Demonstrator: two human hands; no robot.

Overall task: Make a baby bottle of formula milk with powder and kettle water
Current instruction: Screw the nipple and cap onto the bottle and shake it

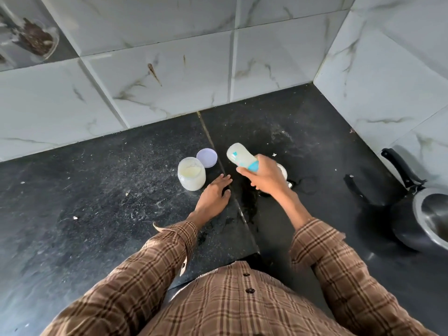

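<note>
The baby bottle (238, 156), tilted with its base toward 11 o'clock, is held above the dark desk (97, 202) in the closed grip of the right hand (265, 177). At 9 o'clock, the left hand (215, 194) rests flat, fingers straight, beside the open powder jar (191, 174) and its lid (206, 157).

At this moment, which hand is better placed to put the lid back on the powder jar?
Probably the left hand: it rests open beside the powder jar and lid, while the right hand grips the baby bottle.
</note>
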